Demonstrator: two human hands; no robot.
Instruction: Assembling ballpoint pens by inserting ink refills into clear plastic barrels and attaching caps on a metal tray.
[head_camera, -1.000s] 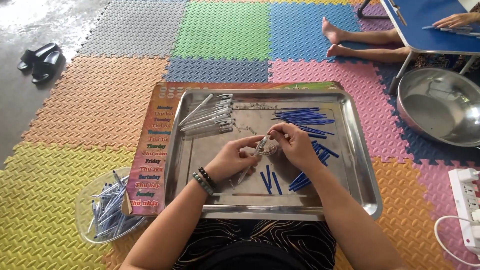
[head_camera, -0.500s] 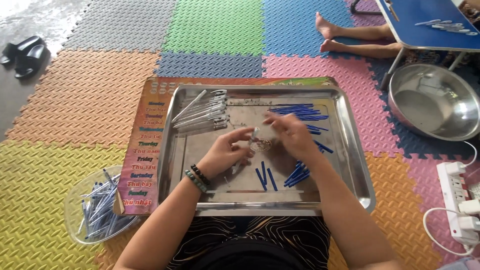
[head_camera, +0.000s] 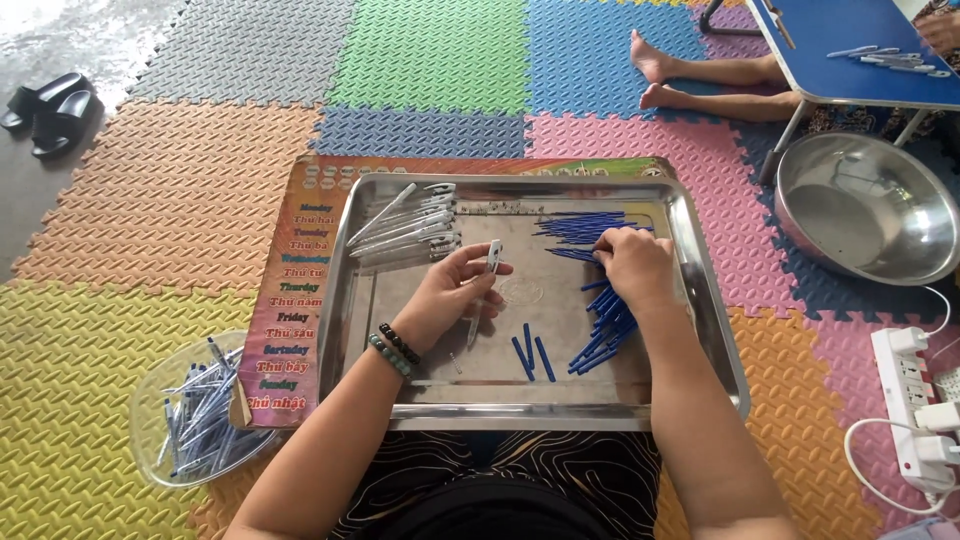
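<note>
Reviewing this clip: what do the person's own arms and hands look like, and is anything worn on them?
Both forearms are bare, with no sleeves and no gloves in view. The left hand has two beaded bracelets at the wrist, one of dark beads and one of greenish beads, side by side. The right hand and its wrist carry nothing that shows: no bracelet, no watch. Whether any fingers bear rings is too small to tell.

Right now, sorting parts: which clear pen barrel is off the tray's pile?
The barrel gripped in the left hand; the others lie stacked in the pile at the tray's far-left corner.
</note>
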